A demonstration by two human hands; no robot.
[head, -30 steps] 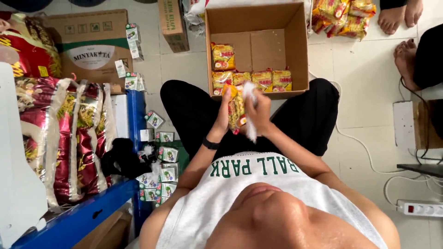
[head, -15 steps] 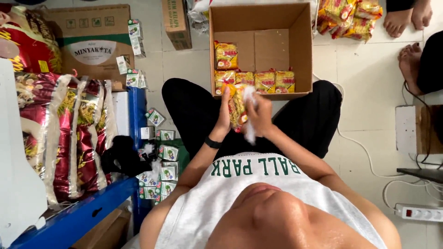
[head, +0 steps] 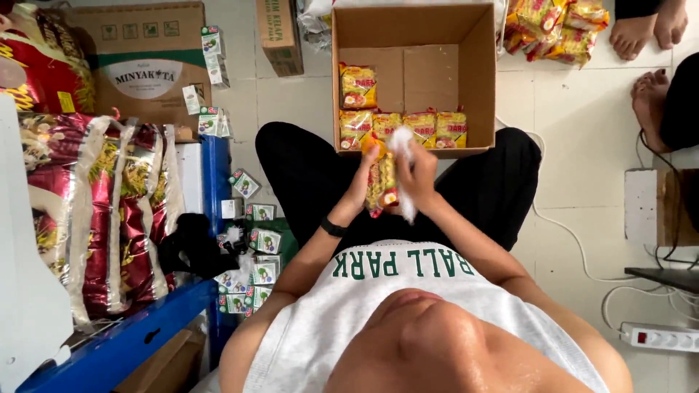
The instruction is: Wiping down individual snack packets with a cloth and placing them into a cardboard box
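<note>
Yellow noodle packet (head: 381, 182) stood upright between my hands, just near of the cardboard box (head: 484, 80). My left hand (head: 362, 175) gripped its left edge, while my right hand (head: 419, 171) clasped a white cloth (head: 403, 145) against it.

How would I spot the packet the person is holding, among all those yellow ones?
Find the open cardboard box on the floor between the seated person's knees. Just in front of its near edge, both hands meet over the lap: the left hand grips a yellow packet upright, and the right hand presses a white cloth to it. It is the only packet outside the box and off the floor.
</note>
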